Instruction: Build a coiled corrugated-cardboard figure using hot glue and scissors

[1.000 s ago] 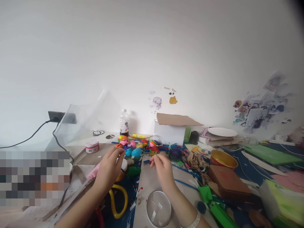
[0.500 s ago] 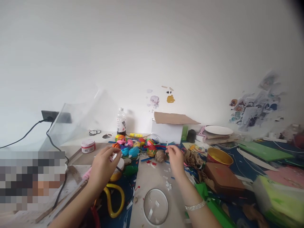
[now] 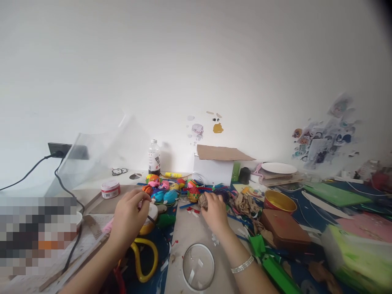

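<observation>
My right hand [image 3: 214, 211] has its fingers curled over the right side of a brown ridged paper ball [image 3: 202, 201], which rests on the grey board [image 3: 186, 245]. Beside that ball stands a red, green and yellow ridged figure [image 3: 193, 194]. My left hand [image 3: 131, 210] is closed in a pinch above the left side of the table; whatever its fingertips hold is hidden. Just right of it is a white and yellow round container [image 3: 152, 212]. Colourful ridged paper pieces, among them a blue one [image 3: 170, 197], are clustered behind the hands.
A clear round lid [image 3: 198, 267] lies on the board among paper scraps. Yellow scissor-like handles [image 3: 145, 265] are at the left. A bottle [image 3: 154, 158] and white box [image 3: 212, 169] stand by the wall. A brown box [image 3: 283, 229] and yellow bowl [image 3: 280, 201] are right.
My right hand has moved left and down onto the brown paper ball, uncovering a dark round coil behind it. My left hand stays pinched, shifted slightly left in view. The view has moved a little.
</observation>
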The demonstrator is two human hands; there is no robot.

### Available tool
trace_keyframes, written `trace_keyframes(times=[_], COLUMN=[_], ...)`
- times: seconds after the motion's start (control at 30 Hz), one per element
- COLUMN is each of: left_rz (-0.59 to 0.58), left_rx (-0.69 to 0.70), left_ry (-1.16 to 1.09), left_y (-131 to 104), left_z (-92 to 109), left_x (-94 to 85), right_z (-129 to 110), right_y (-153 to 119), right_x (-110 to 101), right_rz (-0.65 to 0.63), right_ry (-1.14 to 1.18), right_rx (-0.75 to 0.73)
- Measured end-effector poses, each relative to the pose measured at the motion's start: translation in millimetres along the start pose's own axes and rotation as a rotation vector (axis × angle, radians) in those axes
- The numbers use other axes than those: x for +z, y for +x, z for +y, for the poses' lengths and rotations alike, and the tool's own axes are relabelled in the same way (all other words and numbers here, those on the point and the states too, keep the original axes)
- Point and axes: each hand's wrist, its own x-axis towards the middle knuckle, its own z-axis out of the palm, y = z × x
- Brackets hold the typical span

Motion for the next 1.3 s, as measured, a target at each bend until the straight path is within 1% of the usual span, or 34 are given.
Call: trace_keyframes(times=[0.1,0.2,0.43,0.53,0.6,0.67,0.7,0.77,0.87,0.93,1.03,1.13,1.3], left_rz=[-0.009,0.002,0.031,0.026,0.017,-0.017,-0.048,-0.134,-0.248,-0.276,-0.277,-0.262,-0.166], left_rx=[0.005,0.007,0.044,0.011,-0.021,-0.051,-0.072,-0.136,-0.242,-0.267,-0.217,-0.154,-0.111], left_ry=[-0.012,-0.023,-0.018,-0.043,-0.090,-0.174,-0.228,-0.355,-0.532,-0.600,-0.649,-0.678,-0.626], left_y=[-0.5,-1.8,-3.3,-4.3,-6.1,-8.9,-10.5,-13.6,-16.3,-17.2,-19.5,-23.0,-25.2], left_z=[3.4,4.0,3.6,6.4,11.2,18.9,23.3,31.9,39.7,41.0,41.1,43.2,46.4], left_x=[-2.3,-1.7,-1.9,-2.6,-1.9,-0.6,0.1,0.6,-1.5,-4.3,-7.3,-6.7,-6.8], right_z=[-0.9,-2.8,-12.1,-14.6,-17.8,-24.6,-29.5,-41.9,-60.5,-68.5,-72.2,-70.8,-68.1], right_y=[-0.5,-0.1,1.7,1.4,-0.4,-4.3,-7.2,-14.7,-27.0,-32.9,-36.7,-36.7,-33.9], right_x=[0.3,-2.1,-10.3,-8.8,-7.0,-6.5,-7.0,-9.5,-14.5,-16.4,-16.4,-16.0,-21.6], right_rz=[-0.017,-0.005,0.097,0.201,0.303,0.363,0.365,0.329,0.241,0.188,0.168,0.174,0.130], right_ry=[-0.046,-0.065,-0.027,0.064,0.174,0.284,0.333,0.428,0.567,0.642,0.705,0.730,0.718], right_rx=[-0.009,-0.006,-0.006,-0.046,-0.109,-0.195,-0.241,-0.313,-0.352,-0.375,-0.403,-0.374,-0.377])
